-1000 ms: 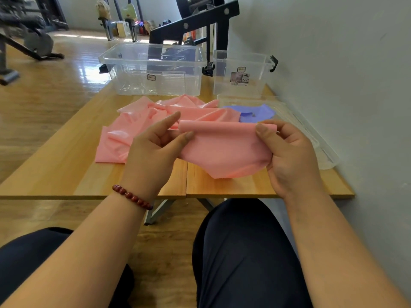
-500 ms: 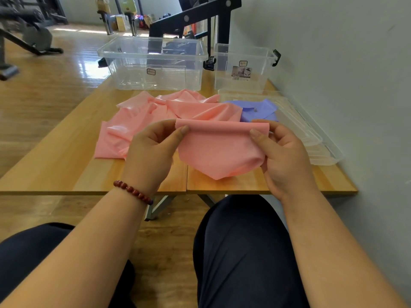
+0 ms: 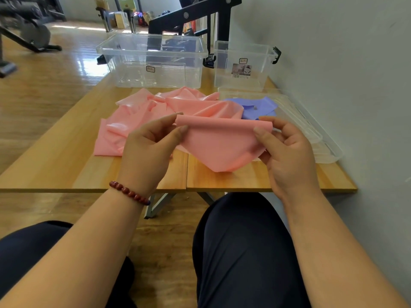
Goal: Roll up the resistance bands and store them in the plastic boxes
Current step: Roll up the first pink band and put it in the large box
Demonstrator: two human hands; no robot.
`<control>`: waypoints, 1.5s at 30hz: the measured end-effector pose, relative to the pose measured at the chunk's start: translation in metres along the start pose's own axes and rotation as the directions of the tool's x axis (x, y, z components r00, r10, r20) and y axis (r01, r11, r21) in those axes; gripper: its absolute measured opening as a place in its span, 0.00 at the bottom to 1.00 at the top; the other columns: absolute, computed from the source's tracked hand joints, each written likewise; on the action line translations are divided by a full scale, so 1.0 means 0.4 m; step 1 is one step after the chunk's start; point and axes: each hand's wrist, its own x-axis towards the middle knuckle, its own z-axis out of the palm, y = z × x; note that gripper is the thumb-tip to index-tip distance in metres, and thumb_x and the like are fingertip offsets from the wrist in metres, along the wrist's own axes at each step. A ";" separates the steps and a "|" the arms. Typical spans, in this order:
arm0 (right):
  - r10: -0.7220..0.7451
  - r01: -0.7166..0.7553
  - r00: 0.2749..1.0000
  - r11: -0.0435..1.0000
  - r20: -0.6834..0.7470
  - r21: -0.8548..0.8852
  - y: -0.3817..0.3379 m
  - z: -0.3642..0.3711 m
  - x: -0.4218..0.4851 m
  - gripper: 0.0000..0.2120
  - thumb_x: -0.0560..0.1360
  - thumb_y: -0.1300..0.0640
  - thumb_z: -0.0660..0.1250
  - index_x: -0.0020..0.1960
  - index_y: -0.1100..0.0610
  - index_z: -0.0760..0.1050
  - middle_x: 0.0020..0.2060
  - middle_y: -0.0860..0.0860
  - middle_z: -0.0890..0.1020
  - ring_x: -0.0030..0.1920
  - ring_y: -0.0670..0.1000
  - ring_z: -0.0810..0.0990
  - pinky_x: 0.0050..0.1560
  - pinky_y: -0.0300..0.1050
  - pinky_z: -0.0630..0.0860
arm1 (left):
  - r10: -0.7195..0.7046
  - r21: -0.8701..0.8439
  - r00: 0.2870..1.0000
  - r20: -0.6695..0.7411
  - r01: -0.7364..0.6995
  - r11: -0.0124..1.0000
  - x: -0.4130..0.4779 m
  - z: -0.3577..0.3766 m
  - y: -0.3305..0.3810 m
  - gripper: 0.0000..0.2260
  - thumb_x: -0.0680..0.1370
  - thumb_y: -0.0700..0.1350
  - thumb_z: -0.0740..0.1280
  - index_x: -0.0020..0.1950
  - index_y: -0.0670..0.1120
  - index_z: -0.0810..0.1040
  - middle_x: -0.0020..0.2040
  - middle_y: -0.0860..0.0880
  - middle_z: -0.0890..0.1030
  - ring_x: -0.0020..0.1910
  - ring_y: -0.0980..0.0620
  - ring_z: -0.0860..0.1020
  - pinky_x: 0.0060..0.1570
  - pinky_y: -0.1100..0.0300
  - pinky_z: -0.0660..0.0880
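Above the near edge of the counter [image 3: 66, 156], the left hand [image 3: 146, 150] and the right hand [image 3: 287, 156] each hold one end of a pink band [image 3: 222, 145], the grip a pinch between thumb and fingers. Behind, more pink material lies crumpled at 11 o'clock and a purple band [image 3: 260, 107] at 1 o'clock. Farthest stand a wide plastic box [image 3: 153, 61] at 12 o'clock and a small plastic box [image 3: 242, 63] at 1 o'clock.

Pink band [image 3: 222, 145]: smooth rubbery sheet, glossy. Boxes [image 3: 153, 61]: clear plastic. Table [image 3: 55, 156]: smooth wood.
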 end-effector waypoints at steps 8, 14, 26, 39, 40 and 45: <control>-0.001 0.000 1.000 1.000 0.006 0.030 -0.006 -0.002 -0.006 0.02 0.76 0.57 0.70 0.48 0.51 0.80 0.40 0.44 0.84 0.45 0.45 0.83 0.47 0.43 0.79 | -0.001 -0.024 0.999 -0.048 -0.001 1.000 -0.005 0.000 0.001 0.02 0.73 0.52 0.70 0.45 0.60 0.81 0.39 0.60 0.83 0.43 0.56 0.80 0.47 0.52 0.81; 0.017 -0.016 1.000 0.996 -0.016 0.083 -0.005 0.004 -0.007 0.04 0.76 0.58 0.69 0.51 0.52 0.78 0.38 0.47 0.83 0.43 0.46 0.83 0.43 0.44 0.80 | 0.000 -0.070 0.999 -0.041 -0.003 0.998 -0.006 0.004 0.002 0.09 0.75 0.47 0.71 0.53 0.58 0.78 0.41 0.56 0.84 0.42 0.56 0.81 0.47 0.53 0.80; -0.089 0.129 0.980 0.965 0.178 -0.229 -0.007 -0.005 -0.006 0.14 0.72 0.58 0.75 0.53 0.43 0.80 0.54 0.44 0.83 0.53 0.43 0.81 0.50 0.40 0.79 | 0.068 -0.028 0.998 -0.007 -0.068 0.997 -0.004 0.005 0.016 0.06 0.73 0.49 0.71 0.49 0.55 0.81 0.41 0.59 0.83 0.43 0.58 0.80 0.43 0.59 0.81; -0.165 0.159 0.979 0.985 -0.121 -0.058 -0.093 -0.024 0.035 0.06 0.72 0.52 0.72 0.43 0.39 0.84 0.46 0.47 0.85 0.55 0.54 0.82 0.59 0.55 0.78 | -0.054 0.300 0.925 0.376 -0.067 0.952 0.110 0.026 0.041 0.05 0.77 0.48 0.68 0.52 0.51 0.81 0.51 0.54 0.82 0.52 0.58 0.80 0.51 0.66 0.74; -0.167 0.162 0.973 0.986 -0.161 -0.040 -0.100 -0.028 0.039 0.06 0.72 0.51 0.72 0.42 0.40 0.84 0.46 0.46 0.85 0.55 0.54 0.82 0.59 0.55 0.78 | -0.053 0.313 0.927 0.372 -0.071 0.947 0.126 0.025 0.041 0.04 0.77 0.48 0.68 0.50 0.50 0.81 0.51 0.54 0.83 0.52 0.56 0.80 0.53 0.63 0.75; -0.145 0.140 0.946 0.989 -0.290 -0.040 -0.099 -0.051 0.038 0.05 0.75 0.53 0.72 0.42 0.44 0.83 0.46 0.46 0.85 0.52 0.51 0.83 0.55 0.52 0.81 | 0.002 0.254 0.940 0.342 -0.094 0.963 0.171 0.033 0.062 0.04 0.77 0.43 0.68 0.43 0.50 0.79 0.40 0.55 0.83 0.42 0.57 0.80 0.50 0.61 0.78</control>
